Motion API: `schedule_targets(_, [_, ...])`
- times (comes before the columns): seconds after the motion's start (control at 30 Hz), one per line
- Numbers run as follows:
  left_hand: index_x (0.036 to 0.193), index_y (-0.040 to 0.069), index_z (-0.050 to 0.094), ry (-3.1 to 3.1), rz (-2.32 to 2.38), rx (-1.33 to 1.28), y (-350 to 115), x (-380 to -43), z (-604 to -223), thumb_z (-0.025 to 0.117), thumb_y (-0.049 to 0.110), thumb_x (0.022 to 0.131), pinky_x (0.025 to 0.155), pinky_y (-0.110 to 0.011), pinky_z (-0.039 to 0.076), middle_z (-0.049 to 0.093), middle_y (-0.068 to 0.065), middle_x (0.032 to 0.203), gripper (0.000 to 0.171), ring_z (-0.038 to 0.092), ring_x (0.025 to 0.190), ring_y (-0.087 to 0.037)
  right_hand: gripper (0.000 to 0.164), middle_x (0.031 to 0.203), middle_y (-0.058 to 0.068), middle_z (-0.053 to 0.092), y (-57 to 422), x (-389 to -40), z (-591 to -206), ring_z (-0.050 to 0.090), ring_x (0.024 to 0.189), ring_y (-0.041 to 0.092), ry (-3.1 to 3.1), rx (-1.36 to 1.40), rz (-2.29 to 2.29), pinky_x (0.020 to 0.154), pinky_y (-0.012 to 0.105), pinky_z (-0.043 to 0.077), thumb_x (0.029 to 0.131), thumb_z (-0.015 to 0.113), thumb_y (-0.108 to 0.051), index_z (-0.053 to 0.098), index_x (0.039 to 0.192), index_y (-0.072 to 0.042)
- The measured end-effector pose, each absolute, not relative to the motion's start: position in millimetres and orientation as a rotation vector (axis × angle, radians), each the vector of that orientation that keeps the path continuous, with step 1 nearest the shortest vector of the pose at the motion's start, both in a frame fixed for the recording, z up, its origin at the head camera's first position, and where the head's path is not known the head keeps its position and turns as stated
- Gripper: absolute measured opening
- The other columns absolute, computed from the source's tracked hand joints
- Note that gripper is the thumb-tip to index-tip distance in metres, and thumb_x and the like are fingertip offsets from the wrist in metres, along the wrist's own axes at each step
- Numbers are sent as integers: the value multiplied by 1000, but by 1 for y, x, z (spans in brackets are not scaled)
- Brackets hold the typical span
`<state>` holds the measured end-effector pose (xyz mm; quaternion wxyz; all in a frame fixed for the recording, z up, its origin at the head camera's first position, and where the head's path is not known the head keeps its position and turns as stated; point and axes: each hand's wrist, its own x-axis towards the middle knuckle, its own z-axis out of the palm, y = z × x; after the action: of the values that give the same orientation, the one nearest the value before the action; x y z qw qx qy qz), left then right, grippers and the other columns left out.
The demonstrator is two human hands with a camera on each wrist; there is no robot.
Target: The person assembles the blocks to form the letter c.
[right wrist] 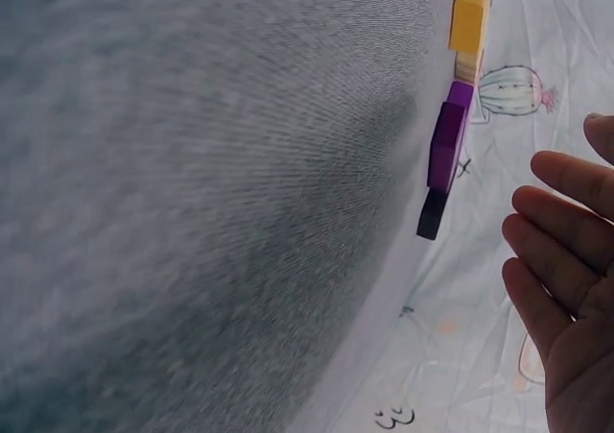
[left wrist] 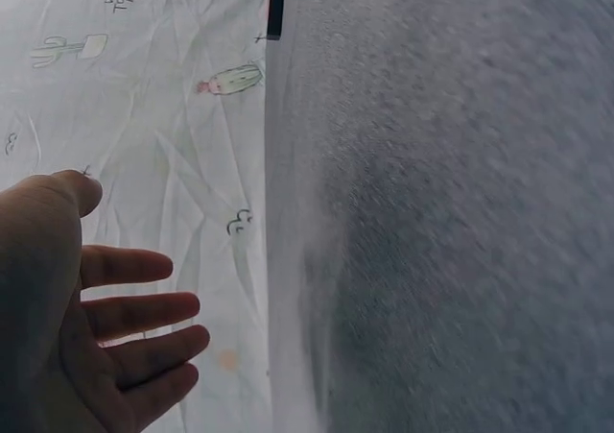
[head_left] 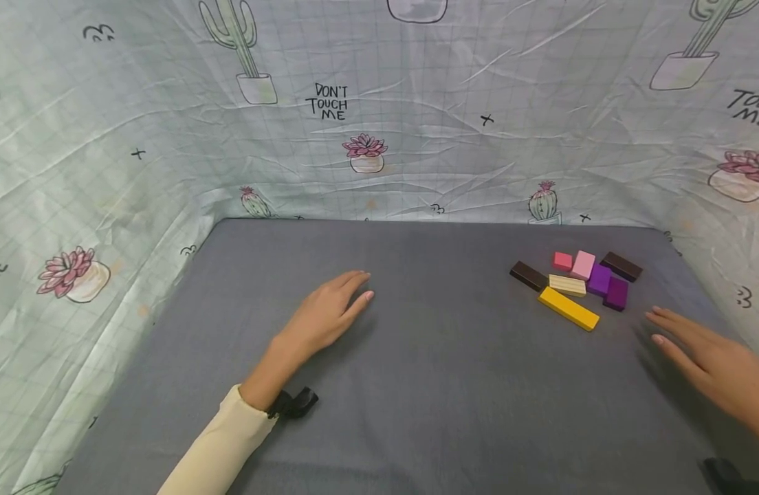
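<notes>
Grouped toward the far right corner of the grey tabletop, in from both edges: eight blocks. On the near side, a yellow block, lying aslant, with a cream block just behind. At the left margin, a brown block, one end near cream and yellow; cannot tell whether touching. Farther back, a red block just beside a pink block. On the right flank, a purple block against a plum block, with a blackish block behind, nearest the table's right edge.

Just right of the plum block, across a short gap, the right hand, fingers loosely extended, thumb apart, holding nothing. Well to the left, the left hand, likewise relaxed and unclosed, thumb spread, gripping nothing, with a shadow underneath. Between left hand and blocks, a broad stretch of grey; more toward the near side and out to the slanting left edge.

Along the far edge and both sides, a wrinkled cactus-print cloth, bounding the room for moving.
</notes>
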<state>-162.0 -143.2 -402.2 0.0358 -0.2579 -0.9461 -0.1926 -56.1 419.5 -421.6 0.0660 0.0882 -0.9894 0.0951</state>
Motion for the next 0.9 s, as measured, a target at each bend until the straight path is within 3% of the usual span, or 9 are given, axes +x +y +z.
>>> schedule_targets(0.27, [149,10,51,-2882,-662,-868,-127,-165,-398,38,49,109,112,-49,41,51,-10,151,57,49,139,-28,46,134,34,55,416,-69,-417,54,114,58,-2969,313,265,90,72,40,106,55,-24,52,140,6])
schedule_targets(0.9, [152,14,49,-2839,-648,-1122,-54,-178,-390,46,46,108,115,-43,38,49,-5,153,55,46,141,-24,37,121,35,63,413,-95,-413,57,110,55,-2940,409,271,86,69,44,100,66,-19,61,128,5])
